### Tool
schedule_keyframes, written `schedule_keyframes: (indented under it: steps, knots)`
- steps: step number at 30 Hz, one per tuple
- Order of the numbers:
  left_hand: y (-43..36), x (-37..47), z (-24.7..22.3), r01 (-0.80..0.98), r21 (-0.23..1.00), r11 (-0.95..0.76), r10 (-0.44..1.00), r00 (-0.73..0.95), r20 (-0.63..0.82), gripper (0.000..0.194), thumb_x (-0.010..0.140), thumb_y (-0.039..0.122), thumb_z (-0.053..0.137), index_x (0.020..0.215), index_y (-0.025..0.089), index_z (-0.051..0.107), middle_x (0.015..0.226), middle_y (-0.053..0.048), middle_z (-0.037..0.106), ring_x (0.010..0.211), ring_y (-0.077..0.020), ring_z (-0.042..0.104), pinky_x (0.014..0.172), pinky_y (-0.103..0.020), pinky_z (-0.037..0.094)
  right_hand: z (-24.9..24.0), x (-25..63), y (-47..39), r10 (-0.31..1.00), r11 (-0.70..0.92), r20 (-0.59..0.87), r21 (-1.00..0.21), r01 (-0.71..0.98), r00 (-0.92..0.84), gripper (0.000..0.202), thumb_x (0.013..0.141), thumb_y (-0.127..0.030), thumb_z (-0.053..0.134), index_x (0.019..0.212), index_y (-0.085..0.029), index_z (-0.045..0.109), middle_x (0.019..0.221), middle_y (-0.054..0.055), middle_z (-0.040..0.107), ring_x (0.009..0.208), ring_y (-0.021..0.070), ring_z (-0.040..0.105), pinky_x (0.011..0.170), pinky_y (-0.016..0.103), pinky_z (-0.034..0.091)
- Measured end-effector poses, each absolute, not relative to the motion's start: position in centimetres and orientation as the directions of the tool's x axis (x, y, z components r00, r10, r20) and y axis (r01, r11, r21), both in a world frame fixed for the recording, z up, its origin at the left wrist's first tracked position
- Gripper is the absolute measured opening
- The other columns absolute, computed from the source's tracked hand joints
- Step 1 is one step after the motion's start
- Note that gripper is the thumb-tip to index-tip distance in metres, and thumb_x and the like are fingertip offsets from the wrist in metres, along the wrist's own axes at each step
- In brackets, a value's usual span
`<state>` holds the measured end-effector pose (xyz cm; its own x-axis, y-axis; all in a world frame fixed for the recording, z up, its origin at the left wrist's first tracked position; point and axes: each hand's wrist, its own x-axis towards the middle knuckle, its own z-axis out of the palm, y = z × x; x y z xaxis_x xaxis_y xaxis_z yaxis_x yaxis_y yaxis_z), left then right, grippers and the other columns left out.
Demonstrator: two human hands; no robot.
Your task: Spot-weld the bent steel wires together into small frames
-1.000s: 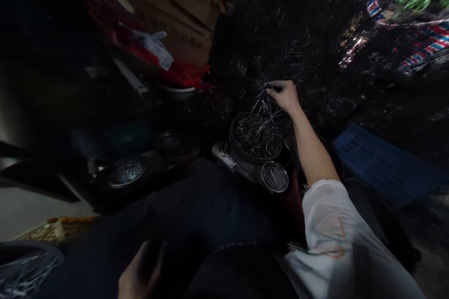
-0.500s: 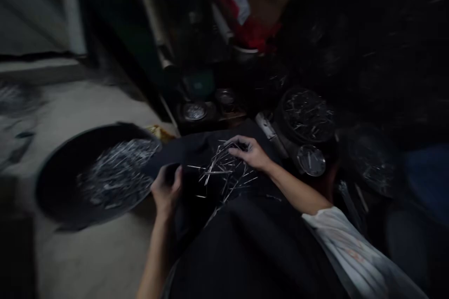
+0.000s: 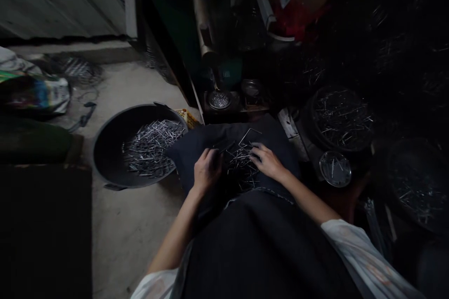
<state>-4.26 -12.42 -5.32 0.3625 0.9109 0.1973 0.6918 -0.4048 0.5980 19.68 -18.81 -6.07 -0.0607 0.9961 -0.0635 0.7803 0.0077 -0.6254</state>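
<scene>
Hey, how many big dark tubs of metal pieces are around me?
3. A basin on the floor at left, a round tub at right beyond the clear dish, and a dim tub at far right. The dark may hide more.

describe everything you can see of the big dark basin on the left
The basin is wide, round and black, plastic by its look, with lug handles on opposite sides of its rim. It appears upright on the grey floor. Loose, thin metal rods heap toward its right side, baring the left wall. Dark cloth overlaps its right edge; contact is unclear.
</scene>
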Motion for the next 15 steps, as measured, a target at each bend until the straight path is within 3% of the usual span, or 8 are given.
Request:
schedule_keyframes:
  steps: [3, 7, 10, 12, 15]
  knots:
    - [-9.4, -1.8, -4.7, 0.754, 0.497, -0.430, 0.889, 0.450, 0.087, 0.026, 0.098, 0.036, 0.046, 0.096, 0.019, 0.066, 0.095, -0.009, 0.065, 0.080, -0.0209, 0.063, 0.069, -0.029, 0.046, -4.8, 19.5, -19.7, 0.997, -0.007, -0.067, -0.562, 0.827, -0.037, 0.016, 0.094, -0.023, 0.063, 0.109, -0.022, 0.069, 0.140, 0.012, 0.057, 0.122, 0.0273, 0.060, 0.101, 0.042, 0.052]
    - [-5.9, 2.6, -5.2, 0.786, 0.380, -0.487, 0.806, 0.572, -0.151, 0.025, 0.094, 0.037, 0.051, 0.098, 0.019, 0.068, 0.106, -0.013, 0.067, 0.090, -0.0266, 0.066, 0.071, -0.033, 0.048, -3.6, 23.0, -21.6, 0.997, -0.024, 0.044, -0.636, 0.771, 0.067, 0.016, 0.098, -0.028, 0.058, 0.109, -0.023, 0.068, 0.115, 0.008, 0.070, 0.107, 0.0222, 0.067, 0.095, 0.035, 0.053]
    - [-5.0, 4.9, -6.4, 0.790, 0.327, -0.519, 0.764, 0.600, -0.235, 0.026, 0.090, 0.033, 0.051, 0.105, 0.017, 0.066, 0.113, -0.016, 0.067, 0.095, -0.0298, 0.066, 0.072, -0.034, 0.048, -4.3, 30.4, -24.7, 0.922, -0.288, 0.038, -0.596, 0.749, 0.384, 0.016, 0.099, -0.029, 0.057, 0.106, -0.020, 0.069, 0.106, 0.008, 0.073, 0.102, 0.0204, 0.069, 0.093, 0.031, 0.051]
    - [-4.9, 5.3, -6.7, 0.754, 0.341, -0.562, 0.732, 0.645, -0.220, 0.026, 0.091, 0.033, 0.047, 0.102, 0.017, 0.064, 0.105, -0.015, 0.069, 0.092, -0.0296, 0.066, 0.072, -0.034, 0.048, -5.3, 36.2, -28.1, 0.749, -0.608, -0.047, -0.445, 0.657, 0.661, 0.014, 0.097, -0.025, 0.059, 0.101, -0.017, 0.070, 0.105, 0.011, 0.073, 0.099, 0.0202, 0.069, 0.090, 0.030, 0.050]
    - [-4.9, 4.4, -5.8, 0.753, 0.356, -0.554, 0.757, 0.633, -0.162, 0.026, 0.092, 0.037, 0.042, 0.098, 0.018, 0.060, 0.096, -0.012, 0.069, 0.085, -0.0270, 0.066, 0.069, -0.031, 0.045, -6.9, 42.7, -32.9, 0.627, -0.747, -0.100, -0.360, 0.559, 0.773, 0.016, 0.097, -0.023, 0.060, 0.093, -0.011, 0.070, 0.099, 0.016, 0.071, 0.089, 0.0174, 0.069, 0.084, 0.028, 0.051]
